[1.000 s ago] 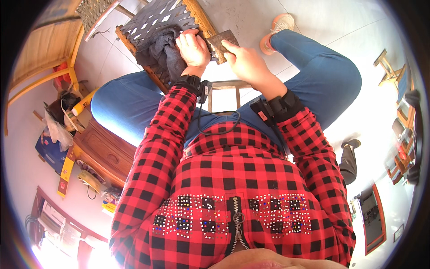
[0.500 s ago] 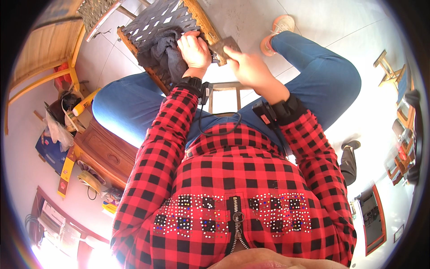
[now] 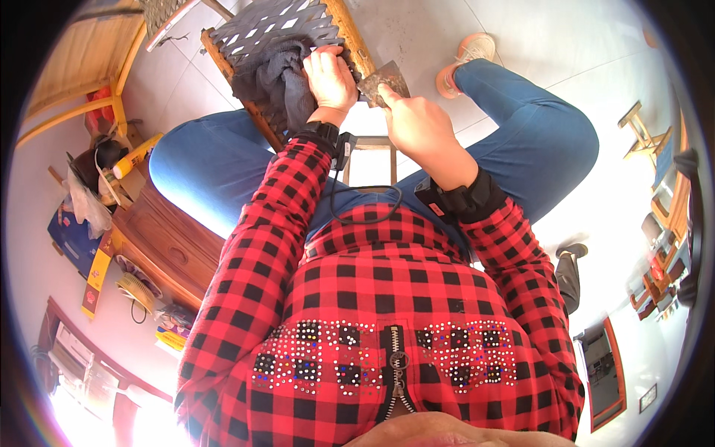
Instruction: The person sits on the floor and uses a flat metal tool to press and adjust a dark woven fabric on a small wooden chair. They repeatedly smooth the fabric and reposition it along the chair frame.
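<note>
In front of me, tilted over my left thigh, is a wooden frame (image 3: 351, 36) with a seat woven from dark grey straps (image 3: 279, 24). A bunched dark grey cloth (image 3: 287, 86) lies on the near part of the weave. My left hand (image 3: 330, 79) rests beside the cloth at the frame's right edge, its fingers bent and close together; what they pinch is hidden. My right hand (image 3: 421, 128) is closed on a flat, squarish, rusty-brown scraper-like blade (image 3: 386, 83), with one finger laid along it. The blade's left corner is by the end of the wooden rail.
Between my knees is a small stool (image 3: 395, 158). A wooden cabinet (image 3: 167, 242) stands close on my left, with a yellow tube (image 3: 138, 156) and bags above it. Another wooden chair (image 3: 82, 67) is at far left. Someone's dark-clad leg (image 3: 568, 279) shows at right.
My right hand has drawn back toward me, and more of the blade shows now. My left hand stays at the frame's edge. The view has shifted slightly.
</note>
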{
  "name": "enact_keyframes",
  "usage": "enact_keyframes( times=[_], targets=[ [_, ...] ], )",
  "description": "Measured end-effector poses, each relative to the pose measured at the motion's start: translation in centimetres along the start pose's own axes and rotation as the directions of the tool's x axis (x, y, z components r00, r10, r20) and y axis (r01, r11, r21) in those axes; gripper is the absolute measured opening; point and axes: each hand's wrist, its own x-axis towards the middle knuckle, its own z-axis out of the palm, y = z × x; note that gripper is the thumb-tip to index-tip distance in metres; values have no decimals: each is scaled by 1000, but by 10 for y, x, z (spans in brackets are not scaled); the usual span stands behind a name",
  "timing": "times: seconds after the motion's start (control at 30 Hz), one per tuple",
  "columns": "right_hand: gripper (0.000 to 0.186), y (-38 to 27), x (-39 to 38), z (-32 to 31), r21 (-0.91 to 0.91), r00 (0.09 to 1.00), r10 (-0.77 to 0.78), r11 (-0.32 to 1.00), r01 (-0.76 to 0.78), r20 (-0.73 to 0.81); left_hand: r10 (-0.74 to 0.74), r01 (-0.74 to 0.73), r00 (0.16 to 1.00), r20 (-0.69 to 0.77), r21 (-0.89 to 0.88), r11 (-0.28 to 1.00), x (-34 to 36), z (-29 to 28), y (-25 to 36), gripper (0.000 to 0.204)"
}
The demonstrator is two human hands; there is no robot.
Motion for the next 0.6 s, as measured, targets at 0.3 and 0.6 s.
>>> enact_keyframes(
  times=[0.3,0.6],
  targets=[
    [47,-8,14,0,-101,999,21,995,-17,33,-14,13,1000,-26,-31,999,-1,3,-2,23],
    [46,-21,37,-10,-155,1000,19,988,-18,4,-66,67,998,10,-49,997,-2,1,0,24]
  ],
)
